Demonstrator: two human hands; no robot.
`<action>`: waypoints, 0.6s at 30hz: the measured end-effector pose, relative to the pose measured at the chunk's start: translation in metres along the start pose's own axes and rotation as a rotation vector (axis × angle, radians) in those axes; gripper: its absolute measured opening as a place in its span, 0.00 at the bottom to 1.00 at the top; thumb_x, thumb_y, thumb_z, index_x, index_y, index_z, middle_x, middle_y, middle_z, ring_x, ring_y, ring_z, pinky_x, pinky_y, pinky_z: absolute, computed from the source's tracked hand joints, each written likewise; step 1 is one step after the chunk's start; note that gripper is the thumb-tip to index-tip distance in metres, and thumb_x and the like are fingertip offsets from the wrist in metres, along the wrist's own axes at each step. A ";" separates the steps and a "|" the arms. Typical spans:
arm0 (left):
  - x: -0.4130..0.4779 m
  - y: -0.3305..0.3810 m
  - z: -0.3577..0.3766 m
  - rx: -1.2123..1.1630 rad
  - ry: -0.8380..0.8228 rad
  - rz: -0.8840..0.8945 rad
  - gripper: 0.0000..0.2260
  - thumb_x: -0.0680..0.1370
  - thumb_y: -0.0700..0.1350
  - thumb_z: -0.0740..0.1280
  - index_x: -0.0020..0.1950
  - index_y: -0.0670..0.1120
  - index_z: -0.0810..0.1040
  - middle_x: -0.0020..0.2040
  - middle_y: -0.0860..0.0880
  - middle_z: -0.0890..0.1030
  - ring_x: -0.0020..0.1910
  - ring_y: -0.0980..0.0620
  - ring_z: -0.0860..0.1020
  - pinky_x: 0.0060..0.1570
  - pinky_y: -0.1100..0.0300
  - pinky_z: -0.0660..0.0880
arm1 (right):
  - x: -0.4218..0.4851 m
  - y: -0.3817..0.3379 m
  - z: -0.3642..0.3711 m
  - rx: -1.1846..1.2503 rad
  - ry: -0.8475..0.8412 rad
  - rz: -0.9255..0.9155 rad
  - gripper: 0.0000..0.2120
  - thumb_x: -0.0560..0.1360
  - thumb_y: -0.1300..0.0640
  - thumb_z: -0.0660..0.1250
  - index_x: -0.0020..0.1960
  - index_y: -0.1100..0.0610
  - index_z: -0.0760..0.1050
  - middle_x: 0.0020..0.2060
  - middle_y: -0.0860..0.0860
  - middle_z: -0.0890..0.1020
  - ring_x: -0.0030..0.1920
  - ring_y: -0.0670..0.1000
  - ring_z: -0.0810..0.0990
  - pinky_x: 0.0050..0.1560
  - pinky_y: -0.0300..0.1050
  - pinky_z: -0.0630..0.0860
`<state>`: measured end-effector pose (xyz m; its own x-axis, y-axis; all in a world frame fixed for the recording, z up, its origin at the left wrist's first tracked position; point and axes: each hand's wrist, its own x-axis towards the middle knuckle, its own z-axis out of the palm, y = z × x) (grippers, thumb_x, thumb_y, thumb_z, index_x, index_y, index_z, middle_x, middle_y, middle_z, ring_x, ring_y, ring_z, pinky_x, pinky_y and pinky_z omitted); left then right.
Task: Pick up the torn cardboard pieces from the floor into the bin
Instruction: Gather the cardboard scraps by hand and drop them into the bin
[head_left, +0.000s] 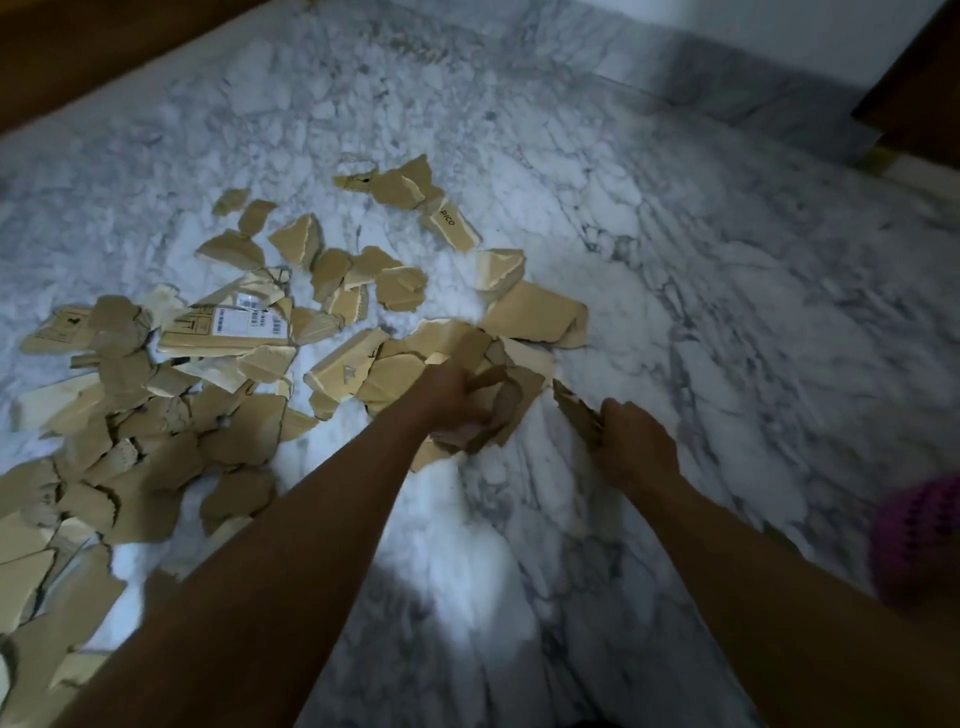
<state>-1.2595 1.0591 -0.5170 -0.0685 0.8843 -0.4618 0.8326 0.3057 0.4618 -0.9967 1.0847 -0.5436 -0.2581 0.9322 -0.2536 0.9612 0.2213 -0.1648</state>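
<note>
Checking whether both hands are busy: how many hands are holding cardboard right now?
2. The left hand grips a crumpled bundle of pieces at centre of view; the right hand holds one torn piece just to the right of it.

Both arms reach forward and down, bare to past the elbow. The left forearm (291, 530) runs from the lower left corner up toward the centre, and the left hand (457, 400) has its fingers curled round a bunch of cardboard pieces (498, 410). The right forearm (737, 551) comes in from the lower right. The right hand (636, 447) shows its back to the camera, knuckles up, and grips a cardboard strip (576, 415) at its left edge. The hands sit near each other, not touching, and both are slightly blurred.
</note>
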 end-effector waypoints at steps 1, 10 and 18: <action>0.006 0.012 0.010 0.015 -0.010 -0.010 0.19 0.73 0.51 0.73 0.58 0.41 0.80 0.48 0.42 0.79 0.49 0.45 0.77 0.42 0.58 0.67 | -0.005 0.000 0.006 0.037 0.030 0.015 0.06 0.76 0.57 0.64 0.45 0.54 0.67 0.41 0.52 0.71 0.43 0.58 0.77 0.34 0.45 0.65; -0.002 0.044 0.059 -0.072 0.173 0.010 0.18 0.76 0.54 0.67 0.62 0.46 0.76 0.56 0.37 0.79 0.55 0.37 0.77 0.50 0.51 0.73 | -0.011 0.025 0.020 0.154 0.020 0.053 0.07 0.77 0.53 0.65 0.52 0.55 0.73 0.47 0.53 0.77 0.45 0.57 0.78 0.39 0.48 0.74; -0.042 0.009 0.001 -0.197 0.201 -0.017 0.28 0.70 0.48 0.76 0.64 0.53 0.64 0.55 0.45 0.82 0.49 0.40 0.81 0.46 0.46 0.79 | 0.013 -0.016 -0.027 0.406 -0.282 0.037 0.06 0.71 0.50 0.70 0.39 0.52 0.77 0.35 0.49 0.81 0.36 0.51 0.80 0.32 0.40 0.71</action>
<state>-1.2487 1.0241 -0.4946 -0.2055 0.9249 -0.3199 0.7088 0.3661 0.6029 -1.0124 1.1014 -0.5183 -0.2945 0.8113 -0.5050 0.8690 0.0074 -0.4948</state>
